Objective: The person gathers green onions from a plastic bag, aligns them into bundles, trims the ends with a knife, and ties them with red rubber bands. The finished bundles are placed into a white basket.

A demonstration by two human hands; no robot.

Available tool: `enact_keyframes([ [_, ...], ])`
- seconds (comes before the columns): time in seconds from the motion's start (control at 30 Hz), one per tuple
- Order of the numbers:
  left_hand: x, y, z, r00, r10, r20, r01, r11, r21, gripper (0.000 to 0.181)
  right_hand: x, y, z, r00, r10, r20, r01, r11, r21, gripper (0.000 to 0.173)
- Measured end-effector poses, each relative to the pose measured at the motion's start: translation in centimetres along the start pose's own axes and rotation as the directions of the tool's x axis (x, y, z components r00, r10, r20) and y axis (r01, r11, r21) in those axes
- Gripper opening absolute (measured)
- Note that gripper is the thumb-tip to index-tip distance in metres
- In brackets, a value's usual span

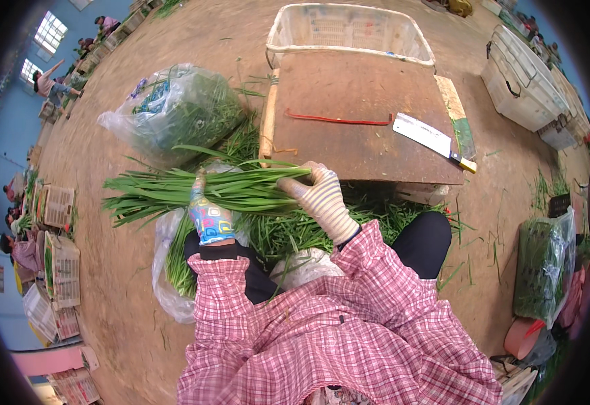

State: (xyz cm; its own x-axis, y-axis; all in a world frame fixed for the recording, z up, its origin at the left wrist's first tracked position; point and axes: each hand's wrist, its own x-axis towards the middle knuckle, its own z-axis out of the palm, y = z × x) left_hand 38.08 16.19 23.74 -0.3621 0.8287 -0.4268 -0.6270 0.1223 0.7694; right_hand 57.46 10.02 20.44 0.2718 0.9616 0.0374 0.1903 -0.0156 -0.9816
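A bundle of long, flat green leaves, which look like garlic chives [244, 190], lies level across my hands above my lap. My left hand [209, 212], in a patterned glove, grips it around the middle. My right hand [325, 197], in a striped knit glove, holds the stem ends between thumb and fingers. Just beyond that hand is the front edge of a brown wooden board [355, 147]. A cleaver [421, 134] with a yellow-and-black handle lies on the board's right side, and a red strip [340, 119] lies to its left.
Loose leaves [295, 233] are heaped below the board between my knees. More chives [181, 266] lie in an open plastic bag at left. A stuffed clear bag [183, 111] sits left of the board. Behind it stands a white crate [350, 28]; stacked crates [525, 76] stand right.
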Motion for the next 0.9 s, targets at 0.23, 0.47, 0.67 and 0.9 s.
enact_keyframes([
  [0.23, 4.6, 1.2, -3.1, 0.991, 0.067, 0.114, -0.044, 0.980, -0.193, 0.023, -0.1, 3.1, -7.5, 0.969, -0.182, -0.165, 0.078, 0.865, -0.496, 0.020],
  [0.47, 4.2, -0.5, -2.8, 0.974, 0.154, 0.169, -0.136, 0.984, -0.113, 0.023, -3.1, -1.2, 0.0, 0.994, 0.012, 0.111, 0.042, 0.880, -0.473, 0.049],
  [0.67, 6.7, 0.6, -3.6, 0.991, 0.038, 0.129, 0.004, 0.950, -0.311, 0.016, -3.0, 2.5, -3.6, 0.981, 0.169, -0.100, -0.141, 0.960, 0.243, 0.027],
  [0.9, 4.7, -1.6, -3.2, 0.959, 0.123, 0.255, -0.089, 0.986, -0.143, 0.020, -1.2, 1.9, 2.2, 0.965, 0.220, 0.143, -0.262, 0.843, 0.469, 0.031],
])
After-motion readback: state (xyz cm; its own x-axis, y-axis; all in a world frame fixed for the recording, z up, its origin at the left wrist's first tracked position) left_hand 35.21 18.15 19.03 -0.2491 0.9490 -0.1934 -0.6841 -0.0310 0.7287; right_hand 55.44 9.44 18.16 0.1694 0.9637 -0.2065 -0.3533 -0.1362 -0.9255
